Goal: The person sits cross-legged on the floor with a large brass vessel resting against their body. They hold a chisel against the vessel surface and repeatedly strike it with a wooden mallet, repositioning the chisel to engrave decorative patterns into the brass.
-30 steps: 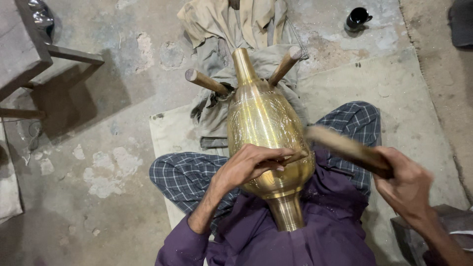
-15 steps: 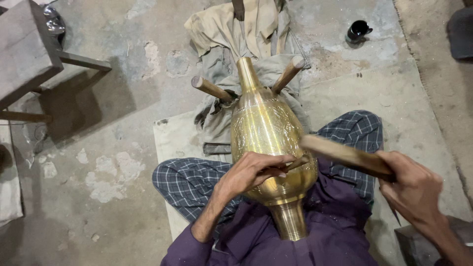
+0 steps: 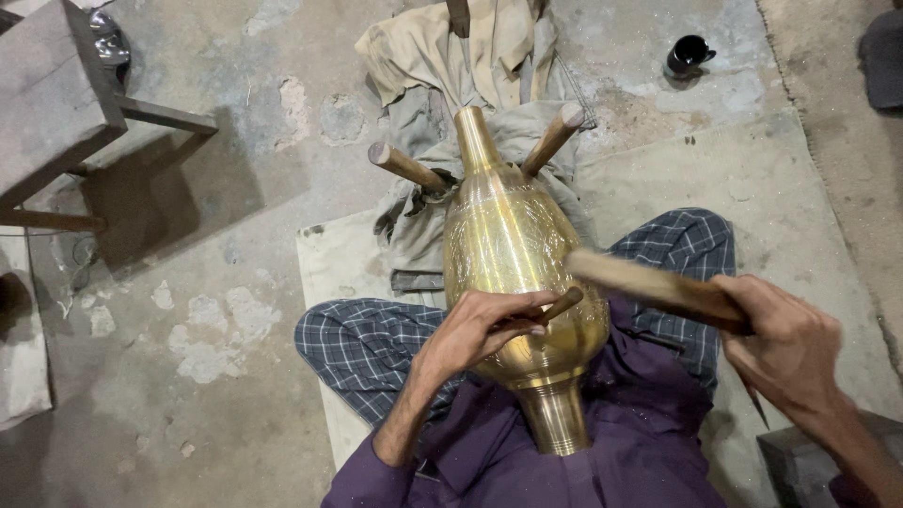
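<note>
A large engraved brass vase [image 3: 513, 254] lies across my lap, its neck pointing away and resting between two wooden pegs [image 3: 404, 167]. My left hand [image 3: 480, 329] is shut on a small chisel [image 3: 557, 309], whose tip meets the vase's lower belly. My right hand [image 3: 785, 343] grips a wooden mallet [image 3: 649, 282], its blurred head just right of the chisel's end. The vase's foot [image 3: 555, 414] points toward my body.
Beige cloth [image 3: 451, 56] is heaped under the pegs. A wooden bench [image 3: 56, 103] stands at the upper left. A small black cup [image 3: 689, 55] sits on the concrete floor at the upper right. A pale mat [image 3: 334, 263] lies under my legs.
The mallet in my right hand has swung leftward toward the chisel. My left hand stays on the chisel against the vase. The view has shifted slightly downward.
</note>
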`<state>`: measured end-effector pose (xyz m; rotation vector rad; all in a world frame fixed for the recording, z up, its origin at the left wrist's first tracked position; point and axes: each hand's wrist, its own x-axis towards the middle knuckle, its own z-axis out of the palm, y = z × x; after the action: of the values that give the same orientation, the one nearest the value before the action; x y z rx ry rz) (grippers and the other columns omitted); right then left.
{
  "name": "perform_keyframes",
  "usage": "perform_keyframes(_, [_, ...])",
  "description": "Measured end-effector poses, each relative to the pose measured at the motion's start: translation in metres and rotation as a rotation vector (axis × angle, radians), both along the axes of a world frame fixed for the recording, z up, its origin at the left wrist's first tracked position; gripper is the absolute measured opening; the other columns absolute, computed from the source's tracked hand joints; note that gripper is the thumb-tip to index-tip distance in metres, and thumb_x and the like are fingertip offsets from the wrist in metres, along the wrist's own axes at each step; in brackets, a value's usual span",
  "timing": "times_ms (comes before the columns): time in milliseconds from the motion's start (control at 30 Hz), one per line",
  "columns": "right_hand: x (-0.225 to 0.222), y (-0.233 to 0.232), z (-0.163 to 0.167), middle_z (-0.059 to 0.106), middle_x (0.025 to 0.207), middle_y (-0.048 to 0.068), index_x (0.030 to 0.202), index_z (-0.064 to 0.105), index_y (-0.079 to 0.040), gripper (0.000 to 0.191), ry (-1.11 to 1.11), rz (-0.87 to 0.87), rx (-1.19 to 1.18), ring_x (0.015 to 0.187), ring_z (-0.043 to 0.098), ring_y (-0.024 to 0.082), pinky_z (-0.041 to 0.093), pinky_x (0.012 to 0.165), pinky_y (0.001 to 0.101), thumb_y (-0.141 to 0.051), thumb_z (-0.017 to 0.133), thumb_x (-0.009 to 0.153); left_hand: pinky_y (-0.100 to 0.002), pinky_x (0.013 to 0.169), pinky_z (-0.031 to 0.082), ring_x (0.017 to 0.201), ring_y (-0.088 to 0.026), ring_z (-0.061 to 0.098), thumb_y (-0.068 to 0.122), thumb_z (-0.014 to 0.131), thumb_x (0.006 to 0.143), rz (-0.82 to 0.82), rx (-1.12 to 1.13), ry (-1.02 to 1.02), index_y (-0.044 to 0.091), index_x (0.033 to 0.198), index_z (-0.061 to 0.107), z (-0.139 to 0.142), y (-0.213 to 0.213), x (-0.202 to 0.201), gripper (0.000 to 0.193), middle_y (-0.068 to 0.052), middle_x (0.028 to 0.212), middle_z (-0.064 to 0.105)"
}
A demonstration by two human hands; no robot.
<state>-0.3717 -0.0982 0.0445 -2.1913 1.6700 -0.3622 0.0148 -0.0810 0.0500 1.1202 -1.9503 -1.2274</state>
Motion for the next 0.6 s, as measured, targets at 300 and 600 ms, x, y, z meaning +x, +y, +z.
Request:
perform_keyframes(300, [0.015,-0.006,0.016,0.076,0.103,0.003,0.126,0.064,-0.016,0.04,-0.289,-0.017,0.082,0.088,0.075,0.017,0.064,0.079,0.0325,-0.012,0.075,0.087,-0.037,0.086,0.067,0.095,-0.019,0.081,0.022,0.073,0.092,0.12,0.088,0.001,0.018,0.142,0.062,-0.008,0.012,0.0,0.051,-0.008,0.108,0.081])
perform_keyframes(600, [0.009,-0.014,0.019,0.074,0.095,0.01,0.129,0.064,-0.007,0.052,-0.105,-0.059,0.132,0.078,0.073,0.02,0.061,0.075,0.0348,-0.002,0.073,0.078,-0.037,0.082,0.071,0.097,-0.021,0.081,0.017,0.076,0.097,0.289,0.036,0.269,0.01,0.138,0.063,-0.006,0.015,-0.003,0.044,-0.012,0.112,0.078])
